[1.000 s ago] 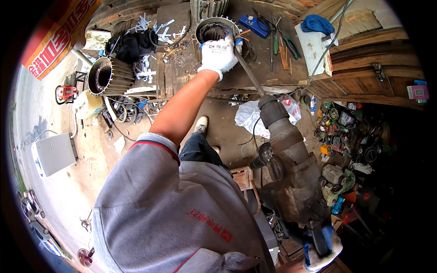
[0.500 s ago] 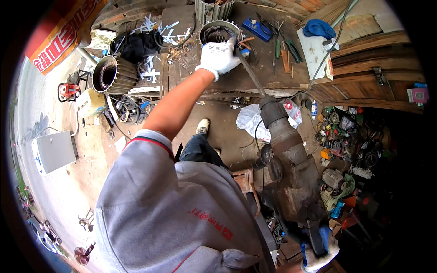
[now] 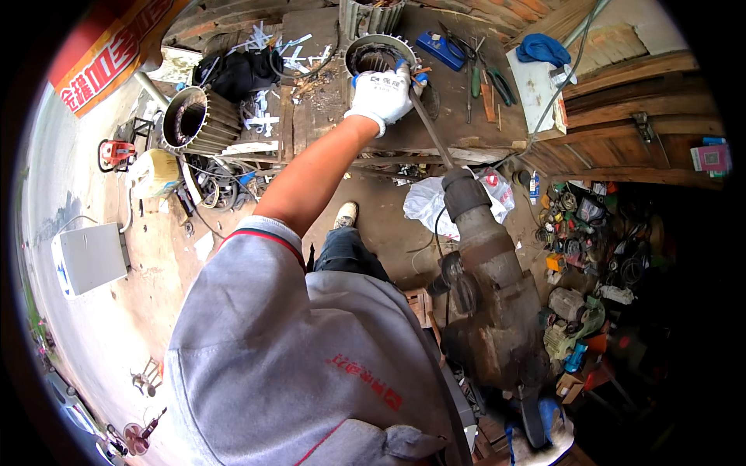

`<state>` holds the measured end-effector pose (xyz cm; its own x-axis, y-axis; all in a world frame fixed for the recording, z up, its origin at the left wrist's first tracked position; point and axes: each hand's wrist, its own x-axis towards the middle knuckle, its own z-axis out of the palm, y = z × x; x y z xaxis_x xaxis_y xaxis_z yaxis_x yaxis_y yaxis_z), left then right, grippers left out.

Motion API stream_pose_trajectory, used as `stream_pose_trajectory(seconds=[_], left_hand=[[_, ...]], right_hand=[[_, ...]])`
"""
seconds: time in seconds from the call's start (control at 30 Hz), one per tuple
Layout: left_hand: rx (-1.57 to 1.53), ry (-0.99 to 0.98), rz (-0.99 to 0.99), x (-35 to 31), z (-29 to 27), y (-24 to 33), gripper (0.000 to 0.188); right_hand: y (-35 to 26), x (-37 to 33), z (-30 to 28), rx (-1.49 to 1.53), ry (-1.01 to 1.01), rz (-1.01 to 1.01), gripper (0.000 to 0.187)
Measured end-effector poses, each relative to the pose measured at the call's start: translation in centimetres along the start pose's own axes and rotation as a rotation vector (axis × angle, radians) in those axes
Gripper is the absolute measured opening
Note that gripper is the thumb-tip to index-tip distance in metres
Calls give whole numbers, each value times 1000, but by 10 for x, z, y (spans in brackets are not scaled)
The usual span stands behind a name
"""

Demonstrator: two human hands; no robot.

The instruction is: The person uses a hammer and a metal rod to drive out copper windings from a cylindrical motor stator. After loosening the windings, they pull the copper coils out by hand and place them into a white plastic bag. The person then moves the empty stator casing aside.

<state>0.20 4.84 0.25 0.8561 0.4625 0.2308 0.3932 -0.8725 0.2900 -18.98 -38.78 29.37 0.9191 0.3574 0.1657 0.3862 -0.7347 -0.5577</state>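
The big grimy power hammer slants along the person's right side, nose toward the counter. Its steel chisel runs over the counter's near edge to the rim of a ribbed metal housing, which stands there with its round mouth up and a dark lining inside.

The gloved left hand lies at that rim, right by the chisel's far end. Its fingers are bent over the edge; from where I'm standing I can't tell whether they grip the chisel or just press on the housing. Down at the tool's rear, the gloved right hand is wrapped around the dark handle, closed on it as far as I can see, though part of it is hidden.

Just behind that housing stands another ribbed one, and a third lies tipped at the counter's left end, near a black bundle and scattered white strips. To the right are a blue box, a green-handled screwdriver and green-handled pliers. A white plastic bag sits on the floor beyond the hammer's nose.
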Motion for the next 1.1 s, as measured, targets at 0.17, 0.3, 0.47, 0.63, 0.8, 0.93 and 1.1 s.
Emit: stream_pose_trajectory(seconds=[0.17,0.3,0.47,0.63,0.8,0.93,1.1], left_hand=[[-34,66,47,-1,-1,5,42],[2,104,38,0,10,0,42],[-44,150,5,0,13,-2,39],[-45,177,-3,1,13,1,34],[-44,157,-24,2,9,4,33],[-49,142,-52,4,11,3,32],[-101,110,-64,5,8,4,31]], right_hand=[[10,-9,7,145,119,-80,48],[14,-4,6,171,103,-109,47],[18,3,1,191,84,-127,46],[18,12,-1,200,34,-132,45],[22,8,10,173,114,-126,45],[18,14,6,254,80,-98,48],[23,25,8,215,103,-163,51]])
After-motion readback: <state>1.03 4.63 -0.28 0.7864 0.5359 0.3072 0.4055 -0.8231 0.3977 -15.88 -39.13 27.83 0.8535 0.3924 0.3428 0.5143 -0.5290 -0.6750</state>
